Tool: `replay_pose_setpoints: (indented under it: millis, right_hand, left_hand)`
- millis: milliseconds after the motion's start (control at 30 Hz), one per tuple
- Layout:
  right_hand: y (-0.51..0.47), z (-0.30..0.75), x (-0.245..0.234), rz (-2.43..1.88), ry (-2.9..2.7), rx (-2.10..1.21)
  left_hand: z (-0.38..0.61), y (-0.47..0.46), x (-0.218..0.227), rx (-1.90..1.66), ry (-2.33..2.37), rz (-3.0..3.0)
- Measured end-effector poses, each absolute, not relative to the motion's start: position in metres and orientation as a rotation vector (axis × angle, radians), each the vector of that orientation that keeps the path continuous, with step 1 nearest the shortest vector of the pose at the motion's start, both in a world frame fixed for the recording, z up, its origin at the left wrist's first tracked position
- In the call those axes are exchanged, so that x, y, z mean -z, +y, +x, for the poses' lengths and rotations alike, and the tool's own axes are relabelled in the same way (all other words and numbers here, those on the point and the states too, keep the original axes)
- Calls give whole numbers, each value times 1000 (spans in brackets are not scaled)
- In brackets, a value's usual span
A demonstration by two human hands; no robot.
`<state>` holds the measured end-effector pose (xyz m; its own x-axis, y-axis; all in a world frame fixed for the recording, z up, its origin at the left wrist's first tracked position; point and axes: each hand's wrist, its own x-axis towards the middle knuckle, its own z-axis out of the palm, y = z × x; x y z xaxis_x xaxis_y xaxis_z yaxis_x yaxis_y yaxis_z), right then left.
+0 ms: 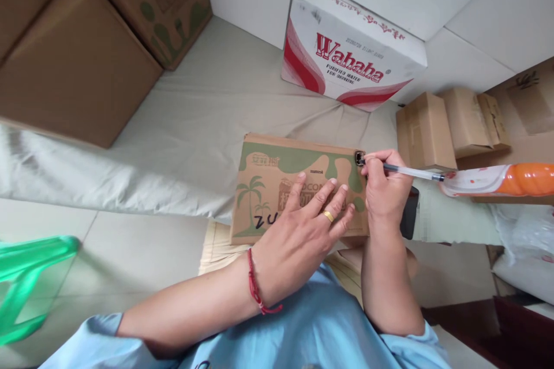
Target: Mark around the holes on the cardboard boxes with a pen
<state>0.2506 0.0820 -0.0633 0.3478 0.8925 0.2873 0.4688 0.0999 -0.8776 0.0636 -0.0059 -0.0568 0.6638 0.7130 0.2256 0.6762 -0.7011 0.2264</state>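
Observation:
A brown cardboard box (259,170) with green print and a palm tree lies before me, its near edge over my lap. My left hand (298,239) rests flat on its upper face, fingers spread, partly covering the print and a black handwritten mark (265,219). In my right hand (386,193) is a slim pen (415,172) with a clear barrel, pinched close to its tip. The tip meets a small dark square patch (359,158) at the box's far right corner. Whether that patch is ink or a hole, I cannot tell.
A white Wahaha water carton (346,60) stands beyond the box. Large brown cartons (78,57) are at the left, smaller brown boxes (426,130) at the right. An orange-and-white bottle (497,180) lies right of the pen. A green plastic stool (26,277) is on the floor.

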Motion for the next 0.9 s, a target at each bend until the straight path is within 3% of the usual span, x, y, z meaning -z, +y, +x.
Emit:
replay_pose_setpoints:
  millis: [900]
  right_hand:
    - [81,262,72,-1600,-1201,-343]
  left_hand:
    - [63,-6,59,-499,1150,2753]
